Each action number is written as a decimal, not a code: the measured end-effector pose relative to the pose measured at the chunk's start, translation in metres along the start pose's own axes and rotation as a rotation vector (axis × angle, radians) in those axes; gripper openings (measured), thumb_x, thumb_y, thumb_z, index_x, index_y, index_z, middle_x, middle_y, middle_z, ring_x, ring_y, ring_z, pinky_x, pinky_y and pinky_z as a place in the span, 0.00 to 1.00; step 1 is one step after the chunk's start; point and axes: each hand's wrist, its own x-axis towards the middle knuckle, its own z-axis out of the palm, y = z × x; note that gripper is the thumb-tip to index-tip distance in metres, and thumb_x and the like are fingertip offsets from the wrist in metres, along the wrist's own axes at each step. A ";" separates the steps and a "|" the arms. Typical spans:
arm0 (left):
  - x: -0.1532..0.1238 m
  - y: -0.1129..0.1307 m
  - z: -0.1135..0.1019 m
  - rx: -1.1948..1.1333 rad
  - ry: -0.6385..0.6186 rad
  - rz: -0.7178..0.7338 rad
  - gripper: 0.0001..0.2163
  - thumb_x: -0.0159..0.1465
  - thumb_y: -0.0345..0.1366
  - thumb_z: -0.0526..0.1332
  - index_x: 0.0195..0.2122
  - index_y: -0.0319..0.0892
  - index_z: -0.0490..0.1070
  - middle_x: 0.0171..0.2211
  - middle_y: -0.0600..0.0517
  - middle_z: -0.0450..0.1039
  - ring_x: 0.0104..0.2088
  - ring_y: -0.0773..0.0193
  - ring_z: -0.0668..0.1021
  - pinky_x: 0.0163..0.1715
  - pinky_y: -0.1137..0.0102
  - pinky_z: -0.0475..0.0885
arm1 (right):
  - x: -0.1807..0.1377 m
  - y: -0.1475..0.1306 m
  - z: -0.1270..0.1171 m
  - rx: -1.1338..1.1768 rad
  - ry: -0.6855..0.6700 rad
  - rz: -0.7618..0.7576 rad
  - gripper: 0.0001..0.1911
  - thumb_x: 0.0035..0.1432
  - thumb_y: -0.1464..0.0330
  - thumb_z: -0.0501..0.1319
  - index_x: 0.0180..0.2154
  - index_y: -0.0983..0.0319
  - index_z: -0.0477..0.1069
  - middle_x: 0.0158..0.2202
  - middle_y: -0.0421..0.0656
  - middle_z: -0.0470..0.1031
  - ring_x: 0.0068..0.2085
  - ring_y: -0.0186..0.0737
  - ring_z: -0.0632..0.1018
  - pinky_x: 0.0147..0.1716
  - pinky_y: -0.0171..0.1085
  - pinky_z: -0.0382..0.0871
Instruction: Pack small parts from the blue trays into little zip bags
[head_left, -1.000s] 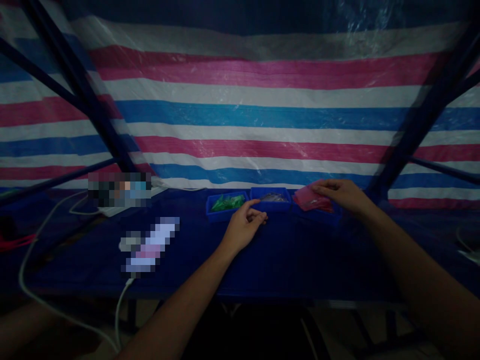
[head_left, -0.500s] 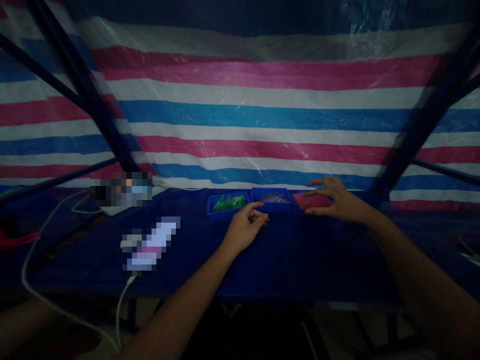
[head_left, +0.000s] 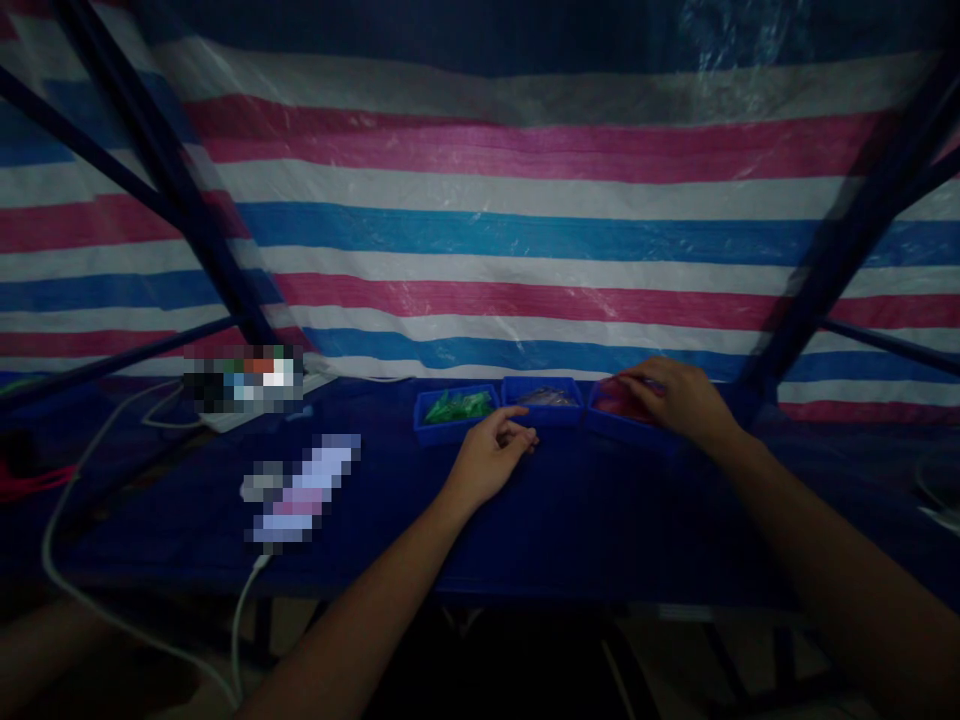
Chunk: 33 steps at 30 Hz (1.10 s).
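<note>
My right hand [head_left: 675,400] reaches over the right-hand blue tray [head_left: 626,428]. Its thumb and fingers are pinched together on what looks like a thin red plastic piece [head_left: 619,384], blurred at the fingertips. More red pieces [head_left: 621,402] lie in that tray, partly covered by the hand. My left hand [head_left: 495,455] rests on the tabletop in front of the other trays, fingers loosely bent and somewhat apart, holding nothing. Just beyond it stand a blue tray [head_left: 450,434] of green plastic pieces [head_left: 459,405] and a middle blue tray [head_left: 551,415] with clear or greyish pieces [head_left: 545,397].
A pixelated phone-like object [head_left: 307,490] lies at left on the dark blue table [head_left: 570,530], a white cable [head_left: 244,600] running from it. Behind it is a white power strip [head_left: 247,415]. Blue metal posts and a striped tarp [head_left: 525,240] close off the back.
My right hand has gone from spread fingers over the red pieces to a pinch, its fingertips slightly raised. The right tray's front wall shows more. My left hand stays put.
</note>
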 end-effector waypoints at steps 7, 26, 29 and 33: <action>-0.002 0.002 0.001 0.019 -0.009 -0.005 0.18 0.67 0.42 0.65 0.56 0.42 0.71 0.38 0.47 0.82 0.37 0.59 0.83 0.44 0.62 0.75 | -0.002 0.007 -0.016 -0.192 0.252 0.069 0.17 0.71 0.60 0.54 0.49 0.58 0.79 0.47 0.51 0.81 0.50 0.56 0.77 0.55 0.53 0.68; -0.008 0.011 0.002 0.225 -0.070 0.056 0.14 0.69 0.40 0.62 0.54 0.45 0.74 0.37 0.49 0.82 0.36 0.59 0.82 0.39 0.65 0.74 | 0.000 -0.008 0.028 -0.129 -0.130 0.056 0.18 0.66 0.53 0.58 0.37 0.56 0.81 0.34 0.45 0.82 0.34 0.46 0.80 0.31 0.42 0.72; -0.009 0.016 0.003 0.385 -0.089 0.117 0.11 0.69 0.38 0.61 0.50 0.45 0.77 0.36 0.50 0.81 0.35 0.58 0.81 0.38 0.65 0.73 | -0.001 -0.014 0.022 0.008 -0.177 0.011 0.17 0.66 0.52 0.59 0.38 0.53 0.82 0.32 0.44 0.82 0.34 0.46 0.80 0.33 0.42 0.73; -0.011 0.016 0.003 0.495 -0.133 0.248 0.08 0.69 0.37 0.61 0.45 0.46 0.80 0.41 0.47 0.81 0.41 0.55 0.81 0.44 0.61 0.73 | 0.000 -0.008 0.007 0.045 -0.132 0.016 0.20 0.69 0.53 0.55 0.39 0.55 0.82 0.35 0.45 0.83 0.38 0.49 0.81 0.39 0.45 0.74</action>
